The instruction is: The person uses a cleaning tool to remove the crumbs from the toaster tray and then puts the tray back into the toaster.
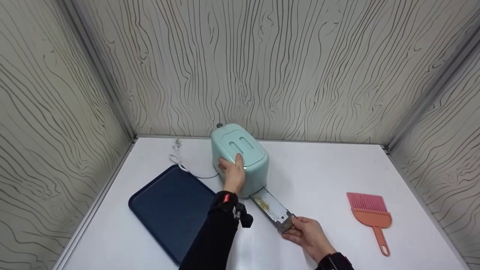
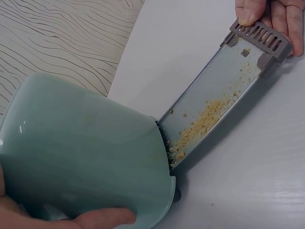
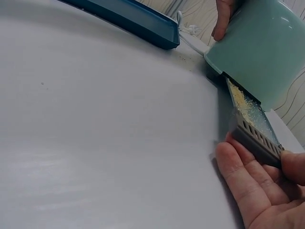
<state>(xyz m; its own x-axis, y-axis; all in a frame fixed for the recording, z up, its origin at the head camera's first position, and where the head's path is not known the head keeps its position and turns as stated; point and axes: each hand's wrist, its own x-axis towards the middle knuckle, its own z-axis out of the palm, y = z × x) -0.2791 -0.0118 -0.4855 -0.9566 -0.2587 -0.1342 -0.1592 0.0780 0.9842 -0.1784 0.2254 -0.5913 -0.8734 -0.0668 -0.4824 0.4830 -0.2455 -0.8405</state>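
A mint-green toaster (image 1: 258,170) with a lid over its top stands near the back of the table, turned at an angle. My left hand (image 1: 233,176) holds its near left side, the thumb up at the lid's edge. From the toaster's lower end a metal crumb tray (image 2: 190,109) sticks partly out, its inner end hidden inside. Yellow-brown crumbs (image 2: 207,119) lie along the tray. My right hand (image 3: 257,186) pinches the tray's grey slotted end, thumb above and fingers below.
Left of the toaster lies a dark blue tray (image 1: 172,210). A white power cord (image 1: 183,167) runs from the toaster past its far corner. On the right lies an orange dustpan (image 1: 371,217) with a pink brush (image 1: 367,201). Wood-patterned walls enclose the white table.
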